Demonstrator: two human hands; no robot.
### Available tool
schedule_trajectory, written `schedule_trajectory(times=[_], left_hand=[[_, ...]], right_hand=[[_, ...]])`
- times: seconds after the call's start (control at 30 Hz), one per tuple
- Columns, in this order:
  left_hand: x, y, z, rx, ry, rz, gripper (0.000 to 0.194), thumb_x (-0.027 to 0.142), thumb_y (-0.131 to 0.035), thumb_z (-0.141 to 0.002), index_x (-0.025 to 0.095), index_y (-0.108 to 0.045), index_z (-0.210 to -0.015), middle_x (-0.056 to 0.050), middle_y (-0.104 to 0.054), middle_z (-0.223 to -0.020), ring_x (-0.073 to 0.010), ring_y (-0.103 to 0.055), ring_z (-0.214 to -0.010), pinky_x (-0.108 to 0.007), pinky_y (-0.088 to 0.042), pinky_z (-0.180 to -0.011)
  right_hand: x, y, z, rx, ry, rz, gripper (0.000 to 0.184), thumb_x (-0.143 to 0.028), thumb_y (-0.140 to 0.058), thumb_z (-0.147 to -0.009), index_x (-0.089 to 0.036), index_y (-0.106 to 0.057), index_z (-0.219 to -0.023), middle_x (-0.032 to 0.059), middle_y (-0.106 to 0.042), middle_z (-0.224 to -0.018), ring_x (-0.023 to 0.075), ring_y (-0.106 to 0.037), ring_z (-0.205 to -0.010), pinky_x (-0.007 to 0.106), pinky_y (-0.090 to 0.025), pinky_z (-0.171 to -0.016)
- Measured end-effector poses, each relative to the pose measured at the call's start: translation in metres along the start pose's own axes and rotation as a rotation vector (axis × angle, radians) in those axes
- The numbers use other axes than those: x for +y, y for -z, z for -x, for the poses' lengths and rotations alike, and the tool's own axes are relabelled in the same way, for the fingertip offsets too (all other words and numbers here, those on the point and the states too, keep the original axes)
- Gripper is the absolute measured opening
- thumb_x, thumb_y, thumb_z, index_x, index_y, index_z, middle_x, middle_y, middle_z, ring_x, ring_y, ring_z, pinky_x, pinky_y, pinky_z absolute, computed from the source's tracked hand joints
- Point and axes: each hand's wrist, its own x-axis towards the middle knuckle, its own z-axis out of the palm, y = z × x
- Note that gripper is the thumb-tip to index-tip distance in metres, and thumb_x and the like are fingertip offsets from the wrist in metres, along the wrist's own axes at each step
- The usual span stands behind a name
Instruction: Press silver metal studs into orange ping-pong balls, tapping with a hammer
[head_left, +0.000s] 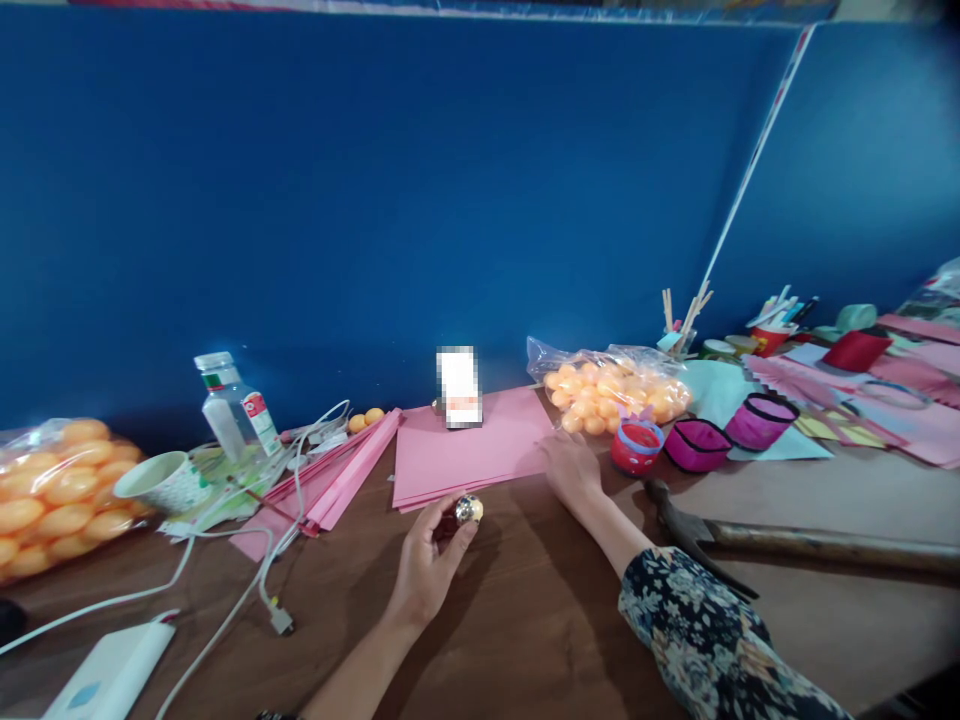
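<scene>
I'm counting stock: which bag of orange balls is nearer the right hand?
The right bag, just beyond the right hand; the left bag lies at the picture's left edge, beside the cup.

the small ball looks like polished metal, smooth and mirror-bright. the pink sheets are matt, smooth paper. the counter has a brown, wood-look surface with a faint sheen. the orange balls seem smooth plastic, wrapped in a clear, crinkled, glossy plastic bag. the hammer has a dull, dark metal head and a worn wooden handle; the sleeve is matt printed cloth.
</scene>
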Motion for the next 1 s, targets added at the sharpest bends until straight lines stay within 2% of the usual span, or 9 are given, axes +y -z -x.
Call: schedule_trajectory(times=[0.3,0.6,0.77,1.0], left_hand=[[0.0025,-0.0008,-0.0007,0.015,-0.040,-0.017,0.043,0.031,-0.059,-0.074,0.019,-0.052,-0.115,-0.008,-0.061,-0.108,-0.0203,-0.059,-0.094,-0.033,-0.048,-0.081],[0.0045,-0.0003,-0.0004,0.007,-0.034,-0.014,0.044,0.032,-0.059,-0.074,0.019,-0.051,-0.115,-0.008,-0.061,-0.108,-0.0205,-0.059,-0.096,-0.033,-0.048,-0.081],[0.0038,-0.0004,-0.0009,0.031,-0.029,-0.016,0.044,0.034,-0.061,-0.072,0.019,-0.054,-0.112,-0.008,-0.062,-0.106,-0.0212,-0.059,-0.094,-0.033,-0.049,-0.079],[0.0025,-0.0005,-0.0011,0.037,-0.023,-0.016,0.044,0.034,-0.061,-0.072,0.019,-0.054,-0.112,-0.007,-0.062,-0.105,-0.0207,-0.060,-0.093,-0.033,-0.049,-0.079]], right_hand=[[-0.0029,0.0004,0.0021,-0.002,0.019,-0.001,0.028,-0.022,-0.035,-0.087,-0.015,-0.061,-0.091,0.0108,-0.059,-0.096,0.0221,-0.046,-0.094,0.031,-0.033,-0.079],[-0.0016,-0.0030,0.0024,0.004,0.104,-0.010,0.026,-0.019,-0.037,-0.087,-0.017,-0.061,-0.094,0.0089,-0.061,-0.095,0.0198,-0.047,-0.095,0.030,-0.030,-0.088],[0.0006,-0.0027,0.0032,-0.010,0.126,-0.011,0.025,-0.021,-0.037,-0.087,-0.017,-0.062,-0.093,0.0092,-0.061,-0.098,0.0197,-0.048,-0.097,0.029,-0.031,-0.089],[-0.0002,-0.0006,0.0026,-0.057,0.126,-0.010,0.024,-0.013,-0.039,-0.085,-0.018,-0.062,-0.091,0.0092,-0.062,-0.095,0.0179,-0.048,-0.098,0.027,-0.032,-0.087]])
